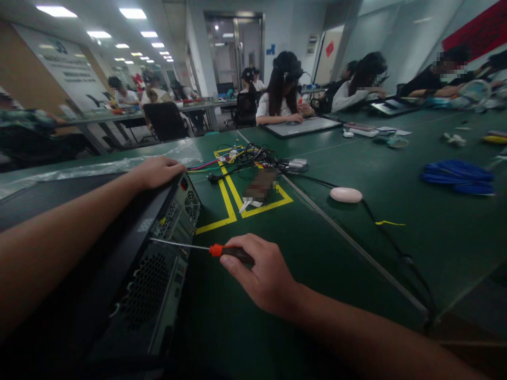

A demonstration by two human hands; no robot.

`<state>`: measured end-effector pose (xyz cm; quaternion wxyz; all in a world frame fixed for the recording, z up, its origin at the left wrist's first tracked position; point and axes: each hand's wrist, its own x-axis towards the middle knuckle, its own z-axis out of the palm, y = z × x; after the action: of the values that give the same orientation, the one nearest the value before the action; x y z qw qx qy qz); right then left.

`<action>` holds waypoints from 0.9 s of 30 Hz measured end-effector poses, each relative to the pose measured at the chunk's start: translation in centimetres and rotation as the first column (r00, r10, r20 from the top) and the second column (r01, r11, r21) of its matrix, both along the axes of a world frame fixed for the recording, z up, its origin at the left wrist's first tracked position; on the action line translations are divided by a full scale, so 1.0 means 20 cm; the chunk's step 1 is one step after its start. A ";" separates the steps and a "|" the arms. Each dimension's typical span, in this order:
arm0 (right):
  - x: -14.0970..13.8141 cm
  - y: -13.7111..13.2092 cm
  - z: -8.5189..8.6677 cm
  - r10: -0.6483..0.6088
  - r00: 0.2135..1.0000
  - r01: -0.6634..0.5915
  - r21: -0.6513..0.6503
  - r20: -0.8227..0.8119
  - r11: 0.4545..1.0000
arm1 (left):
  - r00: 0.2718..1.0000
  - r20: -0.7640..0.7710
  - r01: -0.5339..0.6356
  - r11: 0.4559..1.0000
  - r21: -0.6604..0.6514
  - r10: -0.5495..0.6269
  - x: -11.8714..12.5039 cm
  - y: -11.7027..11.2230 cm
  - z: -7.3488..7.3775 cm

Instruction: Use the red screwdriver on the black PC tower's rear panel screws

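A black desktop computer case point(130, 253) lies on its side on the green table point(317, 253), its vented rear panel facing me. My left hand point(158, 171) rests on the case's top far edge with fingers curled over it. My right hand point(263, 274) is closed round a screwdriver point(206, 248) with a red and black handle. The thin metal shaft runs left and its tip meets the rear panel near the case's upper edge.
A yellow taped square point(233, 203) marks the table beyond the case, with a tangle of cables point(245, 155) at it. A pink oval object point(346, 195) and a blue bundle point(457, 177) lie to the right. Clear plastic sheeting point(119, 166) lies behind the case. Several people sit at tables farther back.
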<state>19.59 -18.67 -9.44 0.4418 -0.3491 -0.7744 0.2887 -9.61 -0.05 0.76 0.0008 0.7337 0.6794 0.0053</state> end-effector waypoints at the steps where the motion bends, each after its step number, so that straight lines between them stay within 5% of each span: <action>1: 0.00 0.00 0.00 0.011 1.000 -0.011 -0.013 -0.010 1.000 | 1.000 0.000 -0.001 1.000 -0.002 0.001 0.00 0.00 0.00; 27: 0.02 -0.01 0.01 0.071 0.997 -0.071 0.009 -0.005 0.997 | 1.000 -0.006 0.016 1.000 0.001 -0.016 -0.01 0.01 0.00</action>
<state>19.91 -18.89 -9.21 0.4348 -0.3186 -0.7864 0.3019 -9.76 0.08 0.77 -0.0013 0.7390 0.6737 0.0035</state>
